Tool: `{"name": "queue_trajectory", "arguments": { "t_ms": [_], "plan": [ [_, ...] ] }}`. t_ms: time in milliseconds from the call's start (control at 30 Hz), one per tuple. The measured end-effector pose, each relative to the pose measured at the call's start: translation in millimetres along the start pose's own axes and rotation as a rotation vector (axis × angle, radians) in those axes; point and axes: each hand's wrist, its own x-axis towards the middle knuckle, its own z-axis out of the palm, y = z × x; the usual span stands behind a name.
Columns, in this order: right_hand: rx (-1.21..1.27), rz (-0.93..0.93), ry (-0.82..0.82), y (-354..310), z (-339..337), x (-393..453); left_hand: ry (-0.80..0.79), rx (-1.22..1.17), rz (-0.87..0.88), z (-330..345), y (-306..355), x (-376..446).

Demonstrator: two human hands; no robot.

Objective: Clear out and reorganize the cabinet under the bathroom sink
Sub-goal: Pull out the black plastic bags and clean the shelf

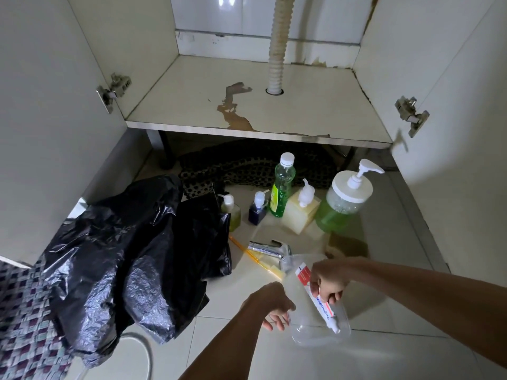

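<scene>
The cabinet shelf (192, 105) under the sink stands bare, with both doors open. On the floor tiles in front of it, my left hand (271, 305) holds the rim of a clear plastic container (310, 334). My right hand (329, 281) pinches a red and white toothpaste tube (319, 303), cap end down inside the container. Behind the container lie an orange toothbrush (248, 253) and a chrome tap piece (266, 249).
A corrugated drain pipe (277, 50) drops through the shelf. On the floor stand a large green pump jar (343, 207), a green bottle (281, 187), a cream pump bottle (301, 212), a small blue bottle (258, 208) and a small yellow-green pump bottle (233, 212). Black rubbish bags (131, 256) lie left, by a patterned mat (24, 311).
</scene>
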Motion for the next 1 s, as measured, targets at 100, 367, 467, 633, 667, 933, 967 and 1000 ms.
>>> {"name": "queue_trajectory", "arguments": {
  "t_ms": [100, 367, 467, 633, 667, 933, 967, 1000],
  "plan": [
    [0.054, 0.001, 0.041, 4, 5, 4, 0.02, -0.013, 0.019, 3, 4, -1],
    [-0.299, 0.002, 0.11, 5, -12, -1, -0.016, 0.035, 0.054, 9, 5, 0],
    [-0.411, -0.017, 0.327, -8, -42, 0, -0.05, 0.026, 0.057, 9, 3, 1],
    [-0.341, -0.033, 0.551, -28, -56, 31, -0.069, -0.039, 0.076, 7, -2, -2],
    [-0.333, -0.034, 0.573, -35, -53, 40, -0.055, -0.042, 0.092, 7, -2, -4],
    [-0.325, -0.011, 0.808, -49, -8, 97, 0.046, -0.035, 0.159, 9, -8, -3],
    [-0.316, 0.009, 0.818, -49, -9, 97, 0.048, -0.035, 0.164, 10, -8, -2],
    [-0.292, 0.02, 0.84, -49, -14, 95, 0.053, -0.031, 0.174, 9, -8, -2]
  ]
}}
